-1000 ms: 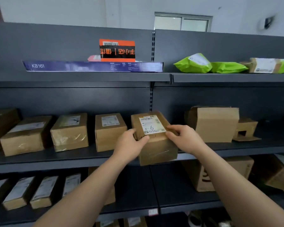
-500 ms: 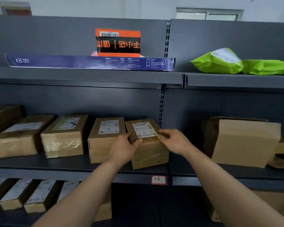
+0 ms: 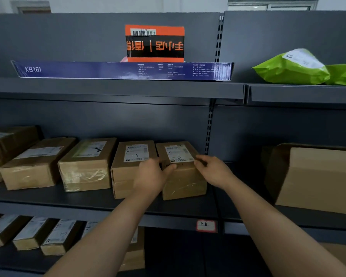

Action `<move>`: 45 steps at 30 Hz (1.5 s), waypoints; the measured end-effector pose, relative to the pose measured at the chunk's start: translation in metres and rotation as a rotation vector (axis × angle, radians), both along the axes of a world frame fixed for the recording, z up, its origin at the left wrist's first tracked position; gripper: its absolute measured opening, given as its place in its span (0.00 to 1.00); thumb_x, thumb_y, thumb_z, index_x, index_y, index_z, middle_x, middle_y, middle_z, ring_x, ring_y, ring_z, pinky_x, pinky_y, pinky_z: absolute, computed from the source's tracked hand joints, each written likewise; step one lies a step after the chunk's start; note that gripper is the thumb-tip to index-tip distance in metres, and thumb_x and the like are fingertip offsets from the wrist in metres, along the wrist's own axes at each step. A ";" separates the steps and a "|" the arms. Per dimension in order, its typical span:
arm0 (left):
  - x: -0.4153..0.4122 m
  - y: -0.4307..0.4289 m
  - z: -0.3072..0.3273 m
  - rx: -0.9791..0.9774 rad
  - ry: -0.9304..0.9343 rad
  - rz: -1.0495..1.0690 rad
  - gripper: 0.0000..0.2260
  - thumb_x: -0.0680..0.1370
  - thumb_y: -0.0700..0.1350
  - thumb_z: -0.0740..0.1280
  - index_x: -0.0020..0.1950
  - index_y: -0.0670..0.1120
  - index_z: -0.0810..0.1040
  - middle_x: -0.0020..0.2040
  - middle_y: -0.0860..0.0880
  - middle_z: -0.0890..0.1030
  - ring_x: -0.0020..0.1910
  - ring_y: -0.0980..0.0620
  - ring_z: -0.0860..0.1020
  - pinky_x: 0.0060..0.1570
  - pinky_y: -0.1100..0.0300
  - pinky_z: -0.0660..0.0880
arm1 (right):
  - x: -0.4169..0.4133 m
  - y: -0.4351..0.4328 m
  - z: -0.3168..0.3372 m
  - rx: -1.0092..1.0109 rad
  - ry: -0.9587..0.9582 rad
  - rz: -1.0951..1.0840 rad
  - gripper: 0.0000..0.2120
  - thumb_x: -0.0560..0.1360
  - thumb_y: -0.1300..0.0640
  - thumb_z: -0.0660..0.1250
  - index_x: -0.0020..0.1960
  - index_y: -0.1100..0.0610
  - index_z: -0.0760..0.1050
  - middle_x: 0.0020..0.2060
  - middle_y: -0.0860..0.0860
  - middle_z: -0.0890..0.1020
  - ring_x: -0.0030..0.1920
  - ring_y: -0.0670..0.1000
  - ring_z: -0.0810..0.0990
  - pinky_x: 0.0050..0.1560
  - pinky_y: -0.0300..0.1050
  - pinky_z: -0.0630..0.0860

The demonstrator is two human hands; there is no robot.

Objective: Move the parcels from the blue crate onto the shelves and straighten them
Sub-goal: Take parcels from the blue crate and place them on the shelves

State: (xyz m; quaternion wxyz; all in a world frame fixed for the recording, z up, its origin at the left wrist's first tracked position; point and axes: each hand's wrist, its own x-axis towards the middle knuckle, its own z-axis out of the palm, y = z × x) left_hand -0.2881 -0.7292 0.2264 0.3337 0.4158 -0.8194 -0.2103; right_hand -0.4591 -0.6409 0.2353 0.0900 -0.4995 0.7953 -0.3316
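A small brown cardboard parcel (image 3: 183,179) with a white label marked "1-6" rests on the middle shelf (image 3: 100,204), at the right end of a row of similar boxes. My left hand (image 3: 151,175) grips its front left corner. My right hand (image 3: 213,169) holds its front right top edge. The parcel stands close beside a neighbouring labelled box (image 3: 126,166). The blue crate is out of view.
More taped boxes (image 3: 86,164) line the middle shelf to the left. A large plain carton (image 3: 316,176) stands at the right. The top shelf holds a long blue KB161 box (image 3: 124,70), an orange and black box (image 3: 155,43) and green bags (image 3: 292,68). Slim parcels (image 3: 30,232) fill the lower shelf.
Both hands have carried the parcel from in front of the shelf edge back and to the left onto the middle shelf, up against the neighbouring box. The camera has moved closer.
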 end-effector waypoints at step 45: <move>0.267 0.447 -0.117 -0.405 -0.231 -1.418 0.17 0.74 0.54 0.69 0.58 0.45 0.80 0.51 0.48 0.83 0.51 0.45 0.79 0.49 0.52 0.76 | 0.503 0.537 -0.128 0.415 0.155 -1.226 0.24 0.81 0.46 0.54 0.74 0.53 0.60 0.72 0.49 0.65 0.74 0.49 0.58 0.73 0.40 0.47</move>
